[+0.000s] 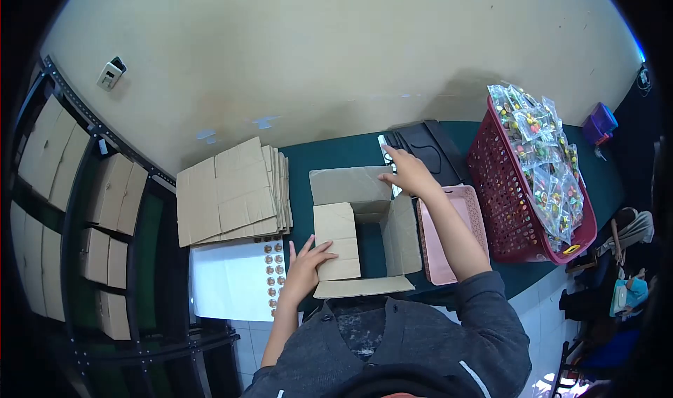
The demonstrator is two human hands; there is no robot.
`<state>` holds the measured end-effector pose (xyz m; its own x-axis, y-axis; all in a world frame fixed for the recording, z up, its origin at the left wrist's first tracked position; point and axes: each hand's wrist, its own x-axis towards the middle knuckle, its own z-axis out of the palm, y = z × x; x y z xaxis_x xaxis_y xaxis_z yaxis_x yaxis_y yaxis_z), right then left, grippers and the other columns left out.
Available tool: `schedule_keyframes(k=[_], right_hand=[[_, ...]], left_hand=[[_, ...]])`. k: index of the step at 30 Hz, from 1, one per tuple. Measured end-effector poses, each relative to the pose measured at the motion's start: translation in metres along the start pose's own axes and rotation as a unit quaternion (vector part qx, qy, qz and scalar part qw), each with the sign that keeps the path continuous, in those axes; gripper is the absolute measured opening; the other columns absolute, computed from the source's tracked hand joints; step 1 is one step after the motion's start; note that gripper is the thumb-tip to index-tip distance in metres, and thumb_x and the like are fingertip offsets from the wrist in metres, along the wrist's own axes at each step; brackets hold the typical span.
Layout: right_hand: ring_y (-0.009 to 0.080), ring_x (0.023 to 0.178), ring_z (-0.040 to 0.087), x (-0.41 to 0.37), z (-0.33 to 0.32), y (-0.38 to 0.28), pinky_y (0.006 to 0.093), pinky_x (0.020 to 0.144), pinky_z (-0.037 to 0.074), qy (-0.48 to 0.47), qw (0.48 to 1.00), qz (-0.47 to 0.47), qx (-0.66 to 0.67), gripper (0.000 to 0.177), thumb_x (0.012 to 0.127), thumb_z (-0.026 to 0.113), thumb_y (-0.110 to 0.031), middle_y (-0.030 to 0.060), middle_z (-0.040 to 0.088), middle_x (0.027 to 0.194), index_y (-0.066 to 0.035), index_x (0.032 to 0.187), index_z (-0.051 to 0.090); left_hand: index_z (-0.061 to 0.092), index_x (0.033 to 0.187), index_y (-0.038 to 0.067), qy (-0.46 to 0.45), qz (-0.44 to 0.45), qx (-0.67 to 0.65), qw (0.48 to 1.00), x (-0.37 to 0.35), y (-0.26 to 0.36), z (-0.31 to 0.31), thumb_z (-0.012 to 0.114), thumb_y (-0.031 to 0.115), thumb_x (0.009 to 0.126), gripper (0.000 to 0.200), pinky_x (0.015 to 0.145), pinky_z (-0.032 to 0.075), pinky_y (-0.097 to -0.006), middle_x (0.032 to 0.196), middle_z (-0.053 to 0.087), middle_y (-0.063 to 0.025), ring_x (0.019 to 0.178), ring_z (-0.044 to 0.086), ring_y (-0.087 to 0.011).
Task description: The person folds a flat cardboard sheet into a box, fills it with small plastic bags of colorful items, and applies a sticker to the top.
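Observation:
In front of me stands an open cardboard box, its flaps folded outward and the dark green table cover showing through the middle. My left hand lies with spread fingers at the edge of the left flap. Over the box's far right corner is my right hand, thumb and forefinger apart. Its thumb is at the far flap, and its forefinger points toward a narrow white strip with dark marks, partly hidden behind the hand.
Flattened cardboard boxes are stacked at left, above a white sheet with rows of round brown stickers. At right are a pink tray, a black case with a cable and a maroon basket full of small clear packets.

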<state>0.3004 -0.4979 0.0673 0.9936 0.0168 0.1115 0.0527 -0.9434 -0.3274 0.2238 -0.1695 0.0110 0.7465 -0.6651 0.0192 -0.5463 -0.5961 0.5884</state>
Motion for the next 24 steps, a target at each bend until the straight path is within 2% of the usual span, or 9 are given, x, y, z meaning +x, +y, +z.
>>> schedule_keyframes(k=[3,5,8,10,11,15,17,19,24], right_hand=[[0.0326,0.104,0.056,-0.017,-0.007,0.008,0.0369,0.088,0.044,-0.011,0.991,0.058,0.121,0.073,0.077,0.067,-0.034,0.021,0.054,0.119,-0.01,0.137,0.034],[0.0339,0.102,0.057,-0.025,-0.001,0.022,0.0384,0.087,0.044,-0.003,0.983,0.076,0.165,0.07,0.078,0.066,-0.034,0.0221,0.056,0.113,-0.008,0.136,0.036],[0.0285,0.095,0.06,-0.032,0.016,0.047,0.0364,0.084,0.045,0.023,0.975,0.102,0.198,0.06,0.085,0.06,-0.034,0.0205,0.059,0.107,-0.005,0.134,0.04],[0.0188,0.09,0.06,-0.039,0.017,0.05,0.0309,0.079,0.046,0.013,0.874,0.177,0.452,0.055,0.091,0.051,-0.037,0.0154,0.061,0.106,-0.006,0.135,0.039],[0.0114,0.087,0.057,-0.043,0.018,0.051,0.0263,0.078,0.044,0.017,0.837,0.172,0.519,0.053,0.095,0.041,-0.042,0.0092,0.061,0.102,-0.007,0.136,0.038],[0.0127,0.096,0.055,-0.058,0.026,0.051,0.0261,0.084,0.041,-0.05,0.799,0.116,0.588,0.054,0.095,0.042,-0.04,0.0067,0.06,0.105,-0.008,0.138,0.033],[0.0142,0.102,0.053,-0.064,0.04,0.047,0.0277,0.087,0.041,-0.053,0.817,0.091,0.567,0.055,0.094,0.047,-0.037,0.0085,0.057,0.11,-0.008,0.139,0.032],[0.0223,0.12,0.042,-0.069,0.056,0.044,0.0347,0.099,0.035,-0.064,0.841,0.03,0.536,0.072,0.083,0.065,-0.033,0.0146,0.046,0.127,-0.008,0.14,0.029],[0.0324,0.127,0.036,-0.075,0.078,0.014,0.0391,0.105,0.029,-0.11,0.912,0.039,0.394,0.096,0.066,0.078,-0.037,0.0223,0.04,0.134,0.001,0.137,0.027]], left_hand=[[0.059,0.118,0.024,-0.073,-0.029,0.002,0.997,-0.007,0.006,-0.016,0.053,-0.007,0.071,0.056,0.109,0.004,-0.0565,0.143,0.034,-0.0001,0.136,0.022,-0.0322],[0.053,0.126,0.028,-0.157,-0.038,-0.038,0.986,-0.011,0.003,-0.022,0.065,0.002,0.067,0.066,0.109,0.007,-0.0565,0.151,0.015,0.0004,0.138,0.015,-0.0338],[0.052,0.126,0.028,-0.136,-0.014,-0.078,0.988,-0.012,0.001,-0.019,0.074,0.012,0.062,0.069,0.11,0.007,-0.0534,0.151,0.018,-0.0052,0.138,0.014,-0.0332],[0.052,0.127,0.021,-0.137,0.012,-0.044,0.989,-0.007,-0.021,-0.003,0.073,0.024,0.07,0.061,0.108,0.015,-0.0517,0.149,0.022,-0.0064,0.136,0.022,-0.0326],[0.051,0.127,0.017,-0.059,0.0,-0.128,0.99,-0.006,-0.031,0.011,0.073,0.026,0.072,0.059,0.107,0.019,-0.0513,0.147,0.026,-0.0079,0.133,0.027,-0.0312],[0.035,0.135,0.011,0.129,-0.106,-0.298,0.94,-0.003,-0.016,0.035,0.072,0.022,0.075,0.071,0.105,0.029,-0.0433,0.136,0.038,-0.0156,0.126,0.037,-0.0274],[0.021,0.142,0.012,0.178,-0.159,-0.421,0.875,0.0,-0.017,0.041,0.07,0.019,0.079,0.081,0.106,0.028,-0.0359,0.136,0.037,-0.0182,0.129,0.034,-0.0238],[0.02,0.143,0.01,0.144,-0.137,-0.433,0.879,0.005,-0.03,0.045,0.068,0.018,0.08,0.08,0.106,0.028,-0.0354,0.138,0.035,-0.0175,0.129,0.033,-0.0237],[0.022,0.142,0.006,0.09,-0.11,-0.452,0.881,0.021,-0.052,0.025,0.062,0.01,0.084,0.07,0.105,0.028,-0.0316,0.141,0.035,-0.0147,0.128,0.036,-0.0215]])
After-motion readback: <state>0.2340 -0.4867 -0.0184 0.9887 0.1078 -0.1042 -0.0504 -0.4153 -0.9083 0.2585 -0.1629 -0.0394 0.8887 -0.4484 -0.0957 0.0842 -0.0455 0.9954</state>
